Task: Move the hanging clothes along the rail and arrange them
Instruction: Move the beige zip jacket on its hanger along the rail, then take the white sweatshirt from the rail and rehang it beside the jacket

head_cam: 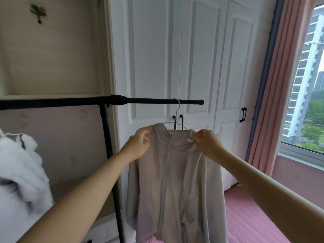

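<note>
Hooded jacket (175, 172) on rail (157, 101), shoulders in left hand (138, 144) and right hand (206, 142)

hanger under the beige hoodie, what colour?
White: the hanger is thin white wire, hooked on the black rail. Clearest in the head view.

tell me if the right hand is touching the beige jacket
Touching: the head view shows the right hand pinching the beige jacket at its shoulder, by the white hanger.

Jacket (177, 181) hung on hanger (177, 118) near right end of rail (149, 100), before wardrobe doors (192, 58). Left hand (138, 146) and right hand (206, 142) at its shoulders. Window (308, 81) right; another garment (19, 169) far left.
</note>
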